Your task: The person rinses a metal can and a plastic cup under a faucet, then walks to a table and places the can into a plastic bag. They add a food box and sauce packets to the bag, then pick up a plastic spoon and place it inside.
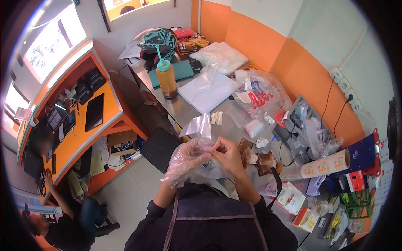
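Note:
My left hand (189,158) wears a thin, clear disposable plastic glove, loose and wrinkled around the wrist. Its fingers are closed and meet those of my right hand. My right hand (226,155) is bare, thumb and forefinger pinched together on clear plastic at the left fingertips. Below both hands hangs a loose piece of clear plastic (208,170), partly hidden by them. Just beyond the left hand, a shiny clear plastic sheet (198,126) lies over the metal table's edge. A crumpled cream-coloured wad (217,118) rests near it.
An orange drink bottle (167,80) with a straw stands at the table's back left, near a helmet (158,43). Plastic bags (261,93), brown packets (265,160) and a sticker roll (325,164) crowd the right. A black chair (161,149) stands left; a person (69,224) sits beyond.

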